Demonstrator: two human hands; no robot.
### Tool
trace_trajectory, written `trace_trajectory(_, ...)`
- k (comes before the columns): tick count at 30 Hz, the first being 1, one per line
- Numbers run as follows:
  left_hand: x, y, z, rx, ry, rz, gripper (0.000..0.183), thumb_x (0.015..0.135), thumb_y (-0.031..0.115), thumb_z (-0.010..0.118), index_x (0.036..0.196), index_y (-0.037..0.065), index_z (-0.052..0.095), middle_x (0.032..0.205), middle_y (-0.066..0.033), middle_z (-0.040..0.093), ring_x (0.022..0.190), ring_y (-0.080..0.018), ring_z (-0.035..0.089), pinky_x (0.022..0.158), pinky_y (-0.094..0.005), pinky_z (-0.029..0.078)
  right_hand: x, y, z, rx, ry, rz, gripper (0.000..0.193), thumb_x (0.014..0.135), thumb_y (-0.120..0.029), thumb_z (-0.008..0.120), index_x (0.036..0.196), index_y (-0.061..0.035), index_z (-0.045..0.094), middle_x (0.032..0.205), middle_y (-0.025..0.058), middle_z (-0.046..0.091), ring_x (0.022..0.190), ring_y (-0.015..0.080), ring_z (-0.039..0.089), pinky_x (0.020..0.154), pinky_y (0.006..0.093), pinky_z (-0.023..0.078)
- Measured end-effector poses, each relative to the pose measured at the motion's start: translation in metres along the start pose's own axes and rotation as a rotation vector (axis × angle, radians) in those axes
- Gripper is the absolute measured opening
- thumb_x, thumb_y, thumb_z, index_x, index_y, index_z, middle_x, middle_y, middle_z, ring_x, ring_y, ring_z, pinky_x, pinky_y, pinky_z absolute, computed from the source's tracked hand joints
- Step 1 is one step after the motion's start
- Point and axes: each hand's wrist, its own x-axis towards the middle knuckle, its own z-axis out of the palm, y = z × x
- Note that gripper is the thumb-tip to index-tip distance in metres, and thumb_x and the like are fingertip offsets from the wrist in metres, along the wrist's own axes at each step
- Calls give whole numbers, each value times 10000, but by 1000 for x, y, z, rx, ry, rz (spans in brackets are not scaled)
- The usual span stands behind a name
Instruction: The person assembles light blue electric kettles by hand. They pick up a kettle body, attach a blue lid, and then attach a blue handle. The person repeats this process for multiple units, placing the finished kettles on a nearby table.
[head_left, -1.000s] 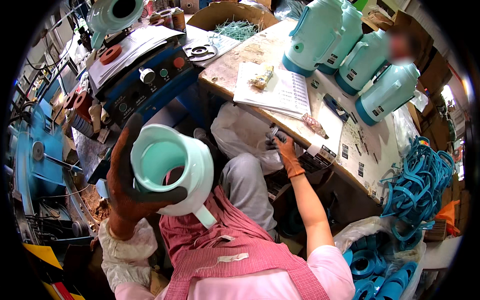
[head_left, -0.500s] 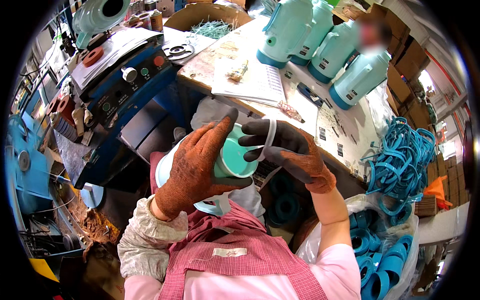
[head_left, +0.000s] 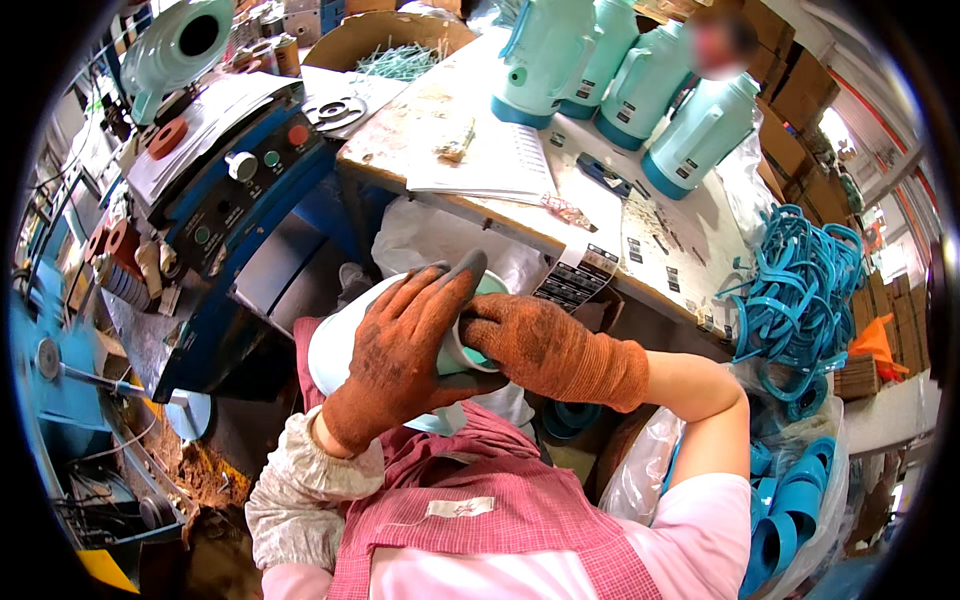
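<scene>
Bench [head_left: 395, 135]: upper middle, four mint flasks [head_left: 540, 65] standing on it
Blue straps [head_left: 803, 295]: tangled heap, right side (total spaghetti)
Jug shell [head_left: 335, 345]: pale mint, around centre, tipped, mouth facing right
Left hand [head_left: 398, 350]: gloved, wrapped round the shell, thumb spread wide
Right hand [head_left: 535, 345]: gloved fingers curled at the mouth, can't tell if they're holding anything

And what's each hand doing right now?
Left hand: closed around the pale mint-green jug.
Right hand: partly inside the jug; can't tell if it's holding anything.
</scene>
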Motion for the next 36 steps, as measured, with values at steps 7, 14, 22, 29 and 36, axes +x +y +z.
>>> trace_trajectory(7,3,12,14,-20,-147,88,1016,449,397,886,1269,-43,479,1177,-194,583,1091,-350,569,951,-433,432,-28,11,-11,145,-184,46,260,776,-128,622,1010,-17,604,949,194,601,935,318,593,829,386,480)
trace_trajectory(14,8,-12,1,-178,-84,90,1081,493,452,893,1337,-11,402,1208,-173,555,1106,-305,562,953,-425,431,-77,100,-23,649,288,240,347,819,-157,639,1153,-69,608,1136,120,602,1014,312,580,936,401,442)
trace_trajectory(22,44,-80,-80,-461,195,-421,648,872,379,562,1375,10,386,1343,-158,463,1157,-248,515,1002,-355,386,-210,271,72,-381,502,1038,400,760,-225,697,1152,-187,627,1212,47,570,1134,342,463,993,525,328)
trace_trajectory(29,-28,-170,-17,-824,199,-804,463,939,333,528,1275,14,508,1207,-134,589,1057,-201,590,907,-310,477,-200,257,76,-449,622,716,344,723,-133,670,1060,-193,638,1108,53,587,1076,305,500,936,481,394)
trace_trajectory(36,-101,-208,5,-957,236,-988,498,909,384,558,1247,20,529,1165,-135,611,1010,-214,612,883,-341,498,-165,209,65,-447,637,540,303,724,-55,659,1014,-140,631,1092,55,582,1139,308,451,965,451,368)
